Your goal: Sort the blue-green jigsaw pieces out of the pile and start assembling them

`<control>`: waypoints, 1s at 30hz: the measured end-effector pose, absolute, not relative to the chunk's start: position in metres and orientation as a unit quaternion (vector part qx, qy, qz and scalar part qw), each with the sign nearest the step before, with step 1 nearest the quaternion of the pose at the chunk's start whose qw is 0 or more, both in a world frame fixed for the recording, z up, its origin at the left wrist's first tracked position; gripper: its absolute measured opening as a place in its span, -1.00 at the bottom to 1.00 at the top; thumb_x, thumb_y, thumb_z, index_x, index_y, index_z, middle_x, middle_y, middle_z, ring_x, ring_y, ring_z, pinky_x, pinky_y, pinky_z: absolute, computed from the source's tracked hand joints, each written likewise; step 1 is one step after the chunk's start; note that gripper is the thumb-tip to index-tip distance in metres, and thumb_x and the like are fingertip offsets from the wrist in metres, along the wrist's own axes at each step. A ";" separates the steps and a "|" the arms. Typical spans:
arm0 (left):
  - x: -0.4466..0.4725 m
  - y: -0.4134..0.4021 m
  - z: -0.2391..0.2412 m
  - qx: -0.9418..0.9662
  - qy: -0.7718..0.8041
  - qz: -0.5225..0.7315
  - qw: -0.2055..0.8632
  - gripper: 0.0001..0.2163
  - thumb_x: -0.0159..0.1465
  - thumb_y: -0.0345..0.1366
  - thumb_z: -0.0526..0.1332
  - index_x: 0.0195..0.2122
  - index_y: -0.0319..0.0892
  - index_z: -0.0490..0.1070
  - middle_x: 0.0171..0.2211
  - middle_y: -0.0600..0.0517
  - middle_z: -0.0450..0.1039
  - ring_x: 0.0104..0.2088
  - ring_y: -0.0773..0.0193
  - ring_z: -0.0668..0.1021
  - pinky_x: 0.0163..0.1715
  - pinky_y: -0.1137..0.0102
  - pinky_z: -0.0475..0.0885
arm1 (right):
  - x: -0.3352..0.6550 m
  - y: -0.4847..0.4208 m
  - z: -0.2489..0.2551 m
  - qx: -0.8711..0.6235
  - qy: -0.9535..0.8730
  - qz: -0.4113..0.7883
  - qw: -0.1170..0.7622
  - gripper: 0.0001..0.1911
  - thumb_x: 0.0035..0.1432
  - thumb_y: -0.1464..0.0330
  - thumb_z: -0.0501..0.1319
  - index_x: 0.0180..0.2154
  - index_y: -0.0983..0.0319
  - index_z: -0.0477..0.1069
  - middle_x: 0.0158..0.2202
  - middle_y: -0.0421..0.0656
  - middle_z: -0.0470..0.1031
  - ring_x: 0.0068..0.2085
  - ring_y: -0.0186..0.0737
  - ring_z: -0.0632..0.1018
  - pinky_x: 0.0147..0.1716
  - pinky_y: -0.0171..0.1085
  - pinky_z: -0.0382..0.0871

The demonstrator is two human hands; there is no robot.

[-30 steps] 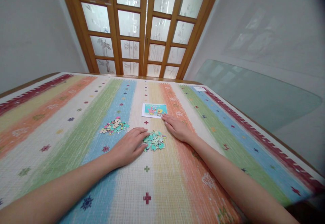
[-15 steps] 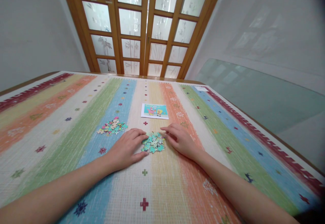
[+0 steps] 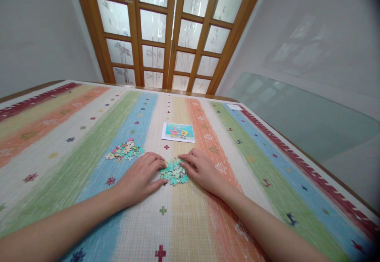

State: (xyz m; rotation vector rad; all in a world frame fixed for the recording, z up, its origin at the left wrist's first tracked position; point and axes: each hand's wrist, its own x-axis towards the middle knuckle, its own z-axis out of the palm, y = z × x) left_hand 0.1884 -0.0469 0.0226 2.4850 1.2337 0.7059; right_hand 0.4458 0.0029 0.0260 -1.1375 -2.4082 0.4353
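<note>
A small heap of jigsaw puzzle pieces, mostly turquoise, lies on the striped tablecloth between my hands. At its left edge rests my left hand, thumb and fingers apart and cupped around that side. My right hand is on the opposite side, its fingers reaching over the heap's upper right edge; it looks open, and I see no piece held in it. A second heap of puzzle pieces, more mixed in colour, sits beyond my left hand. Behind the near heap lies a picture card with cartoon figures.
The striped tablecloth covers a wide table. A small white paper lies near its far right corner. Wooden doors with frosted panes stand behind the table, and a pale green glass-like panel is along the right wall.
My right hand has shifted a little left, so its fingers now reach over the near heap's edge. The left hand stays beside the heap. The camera view has shifted slightly.
</note>
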 end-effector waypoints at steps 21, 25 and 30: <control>0.186 -0.045 0.022 0.855 0.419 0.269 0.144 -0.73 0.35 -0.25 0.27 0.04 -0.09 0.31 0.03 -0.07 0.41 0.08 0.09 0.42 0.12 0.10 0.34 | 0.450 0.010 0.027 -0.402 -0.825 0.279 0.284 -0.87 0.30 0.35 0.25 -0.28 0.21 0.56 -0.33 -0.15 0.45 -0.28 -0.23 0.47 -0.26 -0.24 0.32; 0.185 -0.045 0.023 0.857 0.419 0.262 0.146 -0.64 0.29 -0.17 0.34 0.04 -0.10 0.32 0.03 -0.07 0.40 0.07 0.07 0.42 0.11 0.12 0.34 | 0.457 0.013 0.026 -0.424 -0.804 0.288 0.300 -0.82 0.30 0.29 0.24 -0.31 0.20 0.57 -0.33 -0.14 0.44 -0.26 -0.21 0.46 -0.26 -0.22 0.31; 0.184 -0.046 0.022 0.851 0.442 0.254 0.122 -0.61 0.27 -0.11 0.36 0.03 -0.11 0.33 -0.01 -0.07 0.40 0.03 0.05 0.42 0.06 0.12 0.35 | 0.471 0.020 0.021 -0.464 -0.792 0.270 0.290 -0.77 0.29 0.26 0.21 -0.33 0.21 0.58 -0.30 -0.12 0.46 -0.26 -0.19 0.47 -0.24 -0.19 0.31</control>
